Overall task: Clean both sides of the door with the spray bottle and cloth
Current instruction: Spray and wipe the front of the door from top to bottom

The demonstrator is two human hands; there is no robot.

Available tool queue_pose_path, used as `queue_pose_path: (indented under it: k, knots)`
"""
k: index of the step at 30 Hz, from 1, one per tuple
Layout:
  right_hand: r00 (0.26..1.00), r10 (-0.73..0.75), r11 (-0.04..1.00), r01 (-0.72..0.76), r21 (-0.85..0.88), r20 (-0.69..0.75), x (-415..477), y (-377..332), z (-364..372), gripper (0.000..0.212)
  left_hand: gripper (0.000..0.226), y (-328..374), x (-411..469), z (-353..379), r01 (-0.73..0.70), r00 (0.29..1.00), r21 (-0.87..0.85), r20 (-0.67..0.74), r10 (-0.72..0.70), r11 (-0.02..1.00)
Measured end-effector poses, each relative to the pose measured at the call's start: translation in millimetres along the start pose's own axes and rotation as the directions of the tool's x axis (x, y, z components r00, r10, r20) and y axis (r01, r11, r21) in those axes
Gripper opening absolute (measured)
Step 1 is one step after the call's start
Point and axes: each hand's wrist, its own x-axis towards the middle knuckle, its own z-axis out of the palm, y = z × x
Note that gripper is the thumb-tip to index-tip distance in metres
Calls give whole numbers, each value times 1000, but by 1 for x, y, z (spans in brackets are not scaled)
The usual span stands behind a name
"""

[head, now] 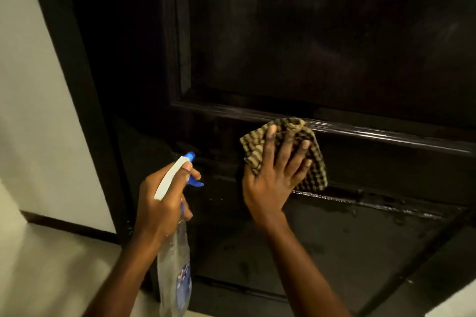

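Note:
A dark wooden panelled door fills most of the view. My right hand presses a checked tan-and-brown cloth flat against the door's middle rail, fingers spread and straight over it. My left hand grips the neck of a clear spray bottle with a white head and blue nozzle, a finger on the blue trigger. The nozzle points at the door, just left of the cloth. Wet streaks and droplets show on the lower panel.
The dark door frame runs down the left side beside a pale wall. A dark skirting board meets a light floor at lower left.

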Motion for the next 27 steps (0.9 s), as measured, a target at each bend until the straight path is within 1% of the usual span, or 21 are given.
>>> queue_pose_path:
  k: [5,7,9,12,14,16,18,20,22,23,25,26,27]
  knots:
    - [981,-187,982,187,-5,50,-16,-56,24,81,40,-3,2,-32,9,993,24,-114,-6,1000]
    - [958,-276,961,276,12,77,-21,-76,32,80,39,-5,3,-48,6,988,36,-154,-1,999]
    - [925,-359,933,358,31,123,-25,-95,37,83,37,-6,4,-64,6,981,50,-192,4,999]
    - [891,-413,910,414,38,190,-26,-119,42,83,33,-4,6,-90,15,970,50,-242,-2,999]
    - [869,-444,895,443,57,217,-26,-133,44,76,38,-4,7,-106,20,967,67,-256,-2,998]
    - [825,-511,858,503,99,241,-26,-150,46,71,44,-7,9,-120,34,957,87,-289,-7,996]
    - [769,-578,815,560,147,274,-25,-166,49,73,44,-9,10,-132,38,947,107,-320,-2,994]
    - [704,-639,767,615,186,308,-20,-176,51,73,46,-9,10,-139,42,940,123,-342,3,991]
    - [607,-711,691,698,190,355,-19,-177,56,74,48,-8,9,-144,49,935,113,-354,-6,992]
    - [538,-754,628,758,175,377,-20,-176,59,73,48,-7,9,-144,50,935,114,-354,-7,992]
    - [360,-829,461,873,160,429,-24,-172,67,70,45,-7,8,-142,42,939,135,-343,7,990]
    - [280,-847,392,903,175,452,-26,-170,69,69,43,-6,7,-140,40,938,131,-346,8,991]
    - [226,-853,351,916,196,471,-28,-168,70,68,39,-5,7,-138,40,936,115,-352,3,993]
